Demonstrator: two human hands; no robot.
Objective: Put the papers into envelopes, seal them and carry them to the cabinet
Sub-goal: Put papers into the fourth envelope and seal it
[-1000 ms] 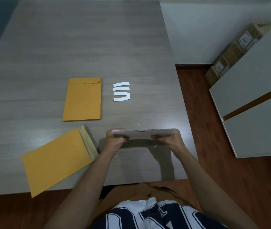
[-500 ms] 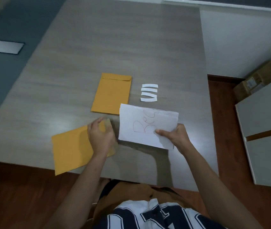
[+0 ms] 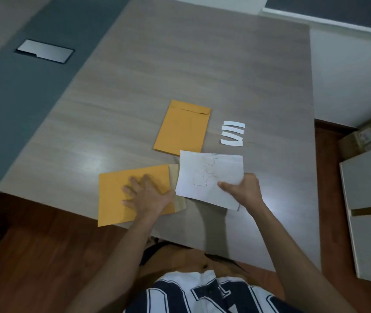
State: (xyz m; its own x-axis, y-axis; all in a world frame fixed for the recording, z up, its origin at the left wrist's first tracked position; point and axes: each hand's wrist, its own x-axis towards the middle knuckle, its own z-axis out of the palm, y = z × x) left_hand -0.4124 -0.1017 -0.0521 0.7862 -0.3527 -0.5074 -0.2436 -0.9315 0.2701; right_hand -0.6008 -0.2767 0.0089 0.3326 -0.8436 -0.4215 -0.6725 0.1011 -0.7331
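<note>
My right hand [image 3: 244, 192] pinches a folded stack of white papers [image 3: 207, 175] with red scribbles, held just above the table near its front edge. The papers' left edge overlaps the open flap of a yellow envelope [image 3: 116, 190] that lies at the table's front edge, partly overhanging it. Spread flat on that envelope is my left hand [image 3: 148, 195], fingers apart, pressing it down. A second yellow envelope [image 3: 183, 127], flap folded, lies flat farther back.
Several white paper strips [image 3: 233, 133] lie right of the far envelope on the grey wooden table [image 3: 180, 64]. A white cabinet [image 3: 369, 199] stands at the right, with cardboard boxes [image 3: 360, 138] behind it. A metal floor plate [image 3: 45, 51] shows at the far left.
My left hand let go of the papers and moved left onto the near envelope, flattening on it. My right hand turned the papers face up beside the flap. The view swung left.
</note>
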